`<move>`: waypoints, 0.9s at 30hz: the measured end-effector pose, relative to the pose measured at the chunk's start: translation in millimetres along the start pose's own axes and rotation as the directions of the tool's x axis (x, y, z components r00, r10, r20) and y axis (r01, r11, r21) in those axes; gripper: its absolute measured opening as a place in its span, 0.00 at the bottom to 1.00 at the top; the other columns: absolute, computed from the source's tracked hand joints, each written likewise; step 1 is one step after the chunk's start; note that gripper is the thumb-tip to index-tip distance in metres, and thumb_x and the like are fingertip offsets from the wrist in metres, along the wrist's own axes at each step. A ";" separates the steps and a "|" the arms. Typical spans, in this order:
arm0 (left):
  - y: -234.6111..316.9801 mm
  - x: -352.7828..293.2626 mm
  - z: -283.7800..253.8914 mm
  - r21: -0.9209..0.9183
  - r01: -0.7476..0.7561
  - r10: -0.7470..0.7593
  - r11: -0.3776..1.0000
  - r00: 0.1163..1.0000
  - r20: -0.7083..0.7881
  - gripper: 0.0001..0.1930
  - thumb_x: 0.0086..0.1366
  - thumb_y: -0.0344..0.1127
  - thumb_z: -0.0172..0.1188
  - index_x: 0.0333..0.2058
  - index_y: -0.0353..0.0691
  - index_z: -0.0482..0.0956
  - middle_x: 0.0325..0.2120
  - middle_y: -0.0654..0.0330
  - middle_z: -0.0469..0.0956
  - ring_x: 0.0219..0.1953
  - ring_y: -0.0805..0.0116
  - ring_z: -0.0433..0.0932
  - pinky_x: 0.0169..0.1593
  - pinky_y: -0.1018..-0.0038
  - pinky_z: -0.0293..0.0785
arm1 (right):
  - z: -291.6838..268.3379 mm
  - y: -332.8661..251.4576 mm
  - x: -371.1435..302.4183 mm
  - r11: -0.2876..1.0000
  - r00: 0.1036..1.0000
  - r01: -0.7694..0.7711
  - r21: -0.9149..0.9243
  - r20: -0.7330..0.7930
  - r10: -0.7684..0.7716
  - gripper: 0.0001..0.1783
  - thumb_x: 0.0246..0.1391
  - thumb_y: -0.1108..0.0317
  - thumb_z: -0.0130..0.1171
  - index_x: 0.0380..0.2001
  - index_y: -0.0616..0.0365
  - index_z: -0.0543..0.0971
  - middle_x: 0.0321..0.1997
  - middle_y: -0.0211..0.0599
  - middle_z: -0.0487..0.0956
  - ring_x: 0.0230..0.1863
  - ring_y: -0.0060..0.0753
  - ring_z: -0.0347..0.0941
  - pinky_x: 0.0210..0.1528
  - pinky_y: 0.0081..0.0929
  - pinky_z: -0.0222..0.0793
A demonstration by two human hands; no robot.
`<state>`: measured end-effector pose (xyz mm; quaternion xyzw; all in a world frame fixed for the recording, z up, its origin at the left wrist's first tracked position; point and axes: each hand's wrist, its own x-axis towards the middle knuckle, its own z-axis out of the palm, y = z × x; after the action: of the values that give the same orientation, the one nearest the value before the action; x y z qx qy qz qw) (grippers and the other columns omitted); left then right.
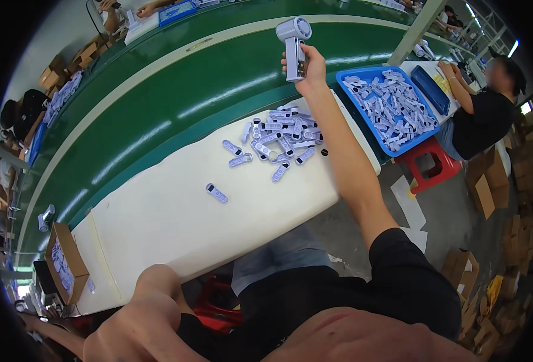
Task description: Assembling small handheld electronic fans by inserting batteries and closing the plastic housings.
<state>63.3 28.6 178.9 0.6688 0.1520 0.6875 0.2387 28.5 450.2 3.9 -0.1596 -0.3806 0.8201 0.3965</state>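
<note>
My right hand [313, 67] reaches out past the far edge of the white table and is closed around the handle of a pale lilac handheld fan [292, 51]. The fan stands upright with its round head on top; dark and brownish parts show inside the handle. Below my right forearm lies a pile of lilac handle covers [287, 134] with dark windows. One single cover [217, 193] lies apart, nearer the middle. My left arm comes up bent and very near at the lower left; its hand cannot be made out.
A green conveyor belt [218, 78] curves behind the white table [158, 211]. To the right stands a blue tray [346, 90] full of lilac parts, with a red stool [426, 175] and a seated person beyond. A cardboard box [79, 271] sits at the table's left end, near another fan [46, 218].
</note>
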 end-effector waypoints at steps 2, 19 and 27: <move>-14.1 10.2 2.4 0.011 -0.040 0.040 0.999 0.999 0.004 0.03 0.65 0.34 0.54 0.35 0.46 0.75 0.30 0.68 0.71 0.22 0.73 0.69 0.24 0.77 0.65 | -10.9 -6.7 4.2 0.999 1.000 0.021 0.025 0.002 -0.021 0.19 0.55 0.57 0.49 0.41 0.61 0.74 0.32 0.44 0.78 0.29 0.39 0.77 0.28 0.34 0.75; -52.8 60.0 -67.4 0.011 0.442 -0.228 0.897 0.441 0.868 0.28 0.68 0.38 0.49 0.63 0.40 0.53 0.61 0.48 0.59 0.54 0.47 0.70 0.51 0.51 0.72 | -29.0 -5.3 26.0 0.997 0.987 0.072 0.035 -0.144 -0.066 0.26 0.58 0.45 0.46 0.34 0.60 0.75 0.23 0.38 0.75 0.21 0.33 0.74 0.20 0.32 0.71; -75.1 22.8 -21.2 0.150 0.147 -0.188 0.978 0.934 0.305 0.19 0.67 0.47 0.54 0.28 0.35 0.78 0.25 0.54 0.80 0.25 0.62 0.80 0.25 0.77 0.75 | -33.9 -1.9 28.7 0.994 0.993 0.109 0.023 -0.040 -0.109 0.25 0.59 0.50 0.43 0.42 0.63 0.72 0.31 0.42 0.77 0.28 0.35 0.76 0.30 0.30 0.76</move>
<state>51.9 106.2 157.3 0.7687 0.2108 0.5374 0.2755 30.4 489.9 -15.9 -0.1495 -0.3708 0.7986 0.4499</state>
